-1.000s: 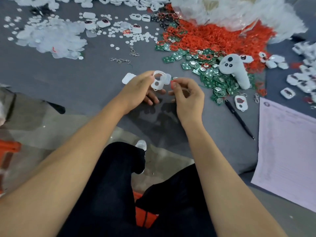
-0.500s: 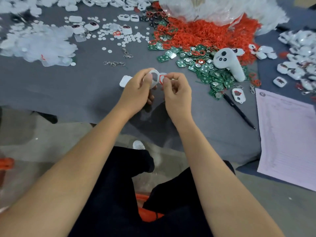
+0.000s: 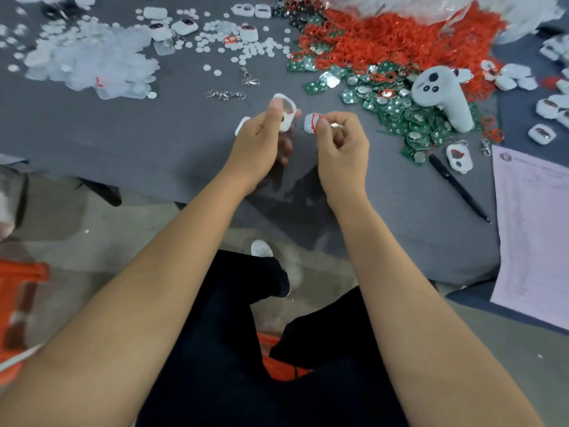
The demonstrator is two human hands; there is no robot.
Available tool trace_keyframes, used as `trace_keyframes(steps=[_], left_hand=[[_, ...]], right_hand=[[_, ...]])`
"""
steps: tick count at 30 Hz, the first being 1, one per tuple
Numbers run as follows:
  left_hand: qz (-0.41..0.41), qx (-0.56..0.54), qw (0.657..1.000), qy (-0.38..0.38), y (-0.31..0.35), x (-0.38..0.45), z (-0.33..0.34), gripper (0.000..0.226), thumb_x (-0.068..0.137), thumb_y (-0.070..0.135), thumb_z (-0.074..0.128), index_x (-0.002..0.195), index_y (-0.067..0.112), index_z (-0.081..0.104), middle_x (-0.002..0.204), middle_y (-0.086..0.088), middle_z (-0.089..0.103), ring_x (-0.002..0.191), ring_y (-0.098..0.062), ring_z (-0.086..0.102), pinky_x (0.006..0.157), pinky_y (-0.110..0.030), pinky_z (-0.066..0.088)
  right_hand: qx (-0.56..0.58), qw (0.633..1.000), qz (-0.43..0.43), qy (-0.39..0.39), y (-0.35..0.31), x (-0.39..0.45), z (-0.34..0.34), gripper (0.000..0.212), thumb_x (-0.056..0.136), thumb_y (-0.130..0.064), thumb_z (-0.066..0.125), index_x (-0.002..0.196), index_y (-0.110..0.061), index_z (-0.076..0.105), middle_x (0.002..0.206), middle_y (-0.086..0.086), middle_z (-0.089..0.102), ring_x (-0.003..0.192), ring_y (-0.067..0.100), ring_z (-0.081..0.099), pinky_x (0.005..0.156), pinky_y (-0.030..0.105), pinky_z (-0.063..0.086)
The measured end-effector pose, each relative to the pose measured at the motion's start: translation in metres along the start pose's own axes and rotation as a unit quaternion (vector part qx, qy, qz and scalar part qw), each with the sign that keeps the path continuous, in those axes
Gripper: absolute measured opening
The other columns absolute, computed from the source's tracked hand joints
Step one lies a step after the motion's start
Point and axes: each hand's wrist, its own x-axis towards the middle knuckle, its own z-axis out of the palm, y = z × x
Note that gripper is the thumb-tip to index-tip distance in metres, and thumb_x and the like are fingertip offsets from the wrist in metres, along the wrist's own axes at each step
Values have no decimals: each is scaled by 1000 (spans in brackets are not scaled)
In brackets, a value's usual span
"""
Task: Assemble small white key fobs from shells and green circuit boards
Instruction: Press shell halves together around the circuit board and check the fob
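Note:
My left hand [image 3: 261,143] pinches a white fob shell [image 3: 288,114] with cut-out holes, held upright above the grey table [image 3: 138,134]. A short gap to its right, my right hand [image 3: 341,146] pinches a smaller white shell piece with a red rubber ring [image 3: 311,121] on it; something small and shiny shows between its fingers. Another white shell [image 3: 241,124] lies on the table just behind my left hand. A heap of green circuit boards [image 3: 397,109] spreads to the right of my hands.
A pile of red rubber rings [image 3: 409,41] lies behind the boards. A white controller [image 3: 443,94] rests on them. A finished fob [image 3: 458,157], a black pen [image 3: 458,188] and a paper sheet [image 3: 535,226] lie at right. White discs [image 3: 89,63], metal key chains [image 3: 226,94] and more fobs lie at left and back.
The two pieces were held together between both hands; now my hands have drawn apart, the holed shell staying in my left and the ringed piece in my right.

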Motion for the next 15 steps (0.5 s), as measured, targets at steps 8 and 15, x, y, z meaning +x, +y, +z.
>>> trace_keyframes(steps=[8, 15], left_hand=[[47, 17, 999, -9, -4, -3, 0, 21, 104, 22, 61, 125, 17, 62, 88, 0, 72, 65, -12, 72, 58, -25, 55], [35, -26, 999, -33, -6, -2, -1, 20, 104, 19, 63, 122, 13, 68, 96, 3, 79, 89, -15, 77, 73, -28, 62]], right_hand=[[-38, 998, -41, -2, -1, 0, 0, 9, 104, -16, 59, 95, -18, 62, 63, 3, 59, 56, 11, 50, 59, 30, 42], [-126, 988, -93, -14, -2, 6, 2, 6, 100, -16, 62, 95, -16, 65, 85, 9, 66, 70, 5, 51, 65, 12, 38]])
